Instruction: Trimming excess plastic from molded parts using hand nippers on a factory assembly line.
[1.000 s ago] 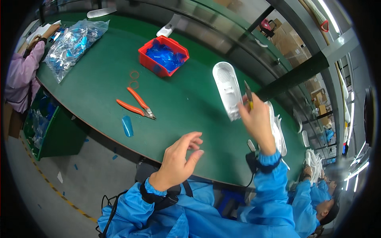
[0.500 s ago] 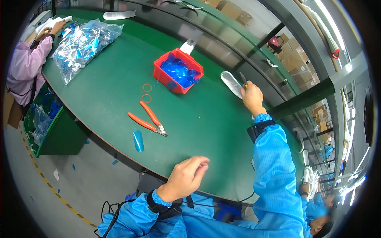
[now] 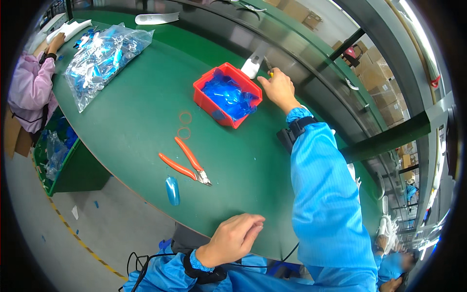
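Note:
My right hand (image 3: pixel 280 88) reaches forward to the right of the red bin (image 3: pixel 206 108), its fingers closed on a thin tool with a yellow handle (image 3: pixel 271 74). The tool's exact kind is hard to make out. Just left of its tip, a white curved plastic piece (image 3: pixel 251 67) lies behind the bin. Blue clear film scraps (image 3: pixel 227 97) fill the bin. Near the table's front edge my left hand (image 3: pixel 233 238) has its fingers curled together, with nothing visible in them. Orange-handled cutting pliers (image 3: pixel 181 169) lie with spread handles beside a shiny blue curved piece (image 3: pixel 172 191).
Red rings (image 3: pixel 184 138) lie beyond the pliers. A clear bag of blue and white pieces (image 3: pixel 104 61) sits at the far left, near a co-worker in a pink sleeve (image 3: pixel 36 85). A green crate (image 3: pixel 82 173) stands below the table edge. A dark metal post (image 3: pixel 389 141) crosses at right.
My right hand has moved left with the yellow-handled tool, from beside one white piece to near the one behind the bin. My left hand stays curled. The view has shifted slightly.

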Demonstrator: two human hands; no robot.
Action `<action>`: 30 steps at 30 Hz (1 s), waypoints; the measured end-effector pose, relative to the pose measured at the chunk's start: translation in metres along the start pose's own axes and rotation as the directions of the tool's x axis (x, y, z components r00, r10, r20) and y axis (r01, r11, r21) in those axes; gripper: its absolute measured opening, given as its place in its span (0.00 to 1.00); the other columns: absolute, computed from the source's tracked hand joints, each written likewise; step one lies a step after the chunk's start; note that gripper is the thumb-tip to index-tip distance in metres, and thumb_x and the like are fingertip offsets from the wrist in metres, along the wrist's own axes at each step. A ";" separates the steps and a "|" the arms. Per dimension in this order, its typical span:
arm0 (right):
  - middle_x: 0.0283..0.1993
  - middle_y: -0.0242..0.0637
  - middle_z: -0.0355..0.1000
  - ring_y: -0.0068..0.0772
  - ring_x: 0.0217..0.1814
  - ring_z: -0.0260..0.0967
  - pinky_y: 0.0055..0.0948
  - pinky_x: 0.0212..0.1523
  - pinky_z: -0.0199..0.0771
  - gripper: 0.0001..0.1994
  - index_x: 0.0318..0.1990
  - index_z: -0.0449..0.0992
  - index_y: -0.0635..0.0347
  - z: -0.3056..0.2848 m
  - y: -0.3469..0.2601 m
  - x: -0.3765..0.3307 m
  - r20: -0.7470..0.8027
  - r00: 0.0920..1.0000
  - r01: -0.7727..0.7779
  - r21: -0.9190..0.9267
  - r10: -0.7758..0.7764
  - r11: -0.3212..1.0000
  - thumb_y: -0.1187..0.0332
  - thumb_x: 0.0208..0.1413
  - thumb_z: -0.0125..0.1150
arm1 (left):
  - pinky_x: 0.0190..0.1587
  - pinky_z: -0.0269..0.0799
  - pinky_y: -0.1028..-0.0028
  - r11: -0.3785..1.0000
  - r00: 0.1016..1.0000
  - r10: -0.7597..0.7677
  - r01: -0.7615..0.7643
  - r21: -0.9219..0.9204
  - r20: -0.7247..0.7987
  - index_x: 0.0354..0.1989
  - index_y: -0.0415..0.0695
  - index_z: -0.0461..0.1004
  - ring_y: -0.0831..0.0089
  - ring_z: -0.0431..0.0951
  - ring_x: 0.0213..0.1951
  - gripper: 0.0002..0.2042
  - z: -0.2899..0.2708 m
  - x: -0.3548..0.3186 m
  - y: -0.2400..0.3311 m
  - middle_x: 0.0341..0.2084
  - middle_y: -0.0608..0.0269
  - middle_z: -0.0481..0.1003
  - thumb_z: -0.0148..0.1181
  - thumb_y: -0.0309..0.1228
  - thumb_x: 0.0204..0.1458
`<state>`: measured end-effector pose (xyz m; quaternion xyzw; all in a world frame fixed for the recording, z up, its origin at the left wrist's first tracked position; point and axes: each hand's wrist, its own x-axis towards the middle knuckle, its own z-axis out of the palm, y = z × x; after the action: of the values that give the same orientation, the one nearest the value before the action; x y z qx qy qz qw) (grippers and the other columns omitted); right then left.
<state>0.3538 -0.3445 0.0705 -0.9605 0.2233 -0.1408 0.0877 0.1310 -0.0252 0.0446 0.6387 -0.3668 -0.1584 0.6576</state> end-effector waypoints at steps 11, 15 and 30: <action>0.46 0.51 0.77 0.55 0.49 0.75 0.48 0.50 0.74 0.24 0.48 0.73 0.59 0.011 -0.002 0.008 -0.013 0.994 -0.110 -0.083 0.109 0.991 0.51 0.50 0.62 | 0.34 0.76 0.72 1.000 1.000 -0.014 0.014 0.021 -0.017 0.39 0.36 0.75 0.65 0.81 0.31 0.05 0.003 -0.001 -0.001 0.30 0.55 0.80 0.59 0.20 0.54; 0.43 0.59 0.76 0.62 0.49 0.73 0.53 0.51 0.71 0.23 0.45 0.75 0.65 -0.016 0.034 -0.005 -0.185 0.961 -0.184 0.123 0.205 0.975 0.50 0.55 0.56 | 0.34 0.76 0.72 0.999 0.999 -0.030 0.030 0.013 -0.019 0.39 0.36 0.75 0.66 0.82 0.32 0.05 0.002 -0.001 0.002 0.31 0.54 0.79 0.59 0.21 0.55; 0.31 0.35 0.72 0.24 0.24 0.70 0.24 0.24 0.72 0.19 0.47 0.69 0.64 -0.219 0.071 -0.255 0.324 0.944 -0.311 0.808 0.063 0.500 0.54 0.67 0.50 | 0.53 0.71 0.67 0.981 0.999 -0.011 0.002 -0.196 -0.045 0.58 0.33 0.63 0.64 0.77 0.48 0.21 0.004 -0.009 -0.004 0.50 0.49 0.73 0.55 0.31 0.60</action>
<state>0.0382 -0.3144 0.2020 -0.7734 0.2162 -0.0979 0.5878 0.1236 -0.0229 0.0379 0.5756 -0.3319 -0.1813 0.7250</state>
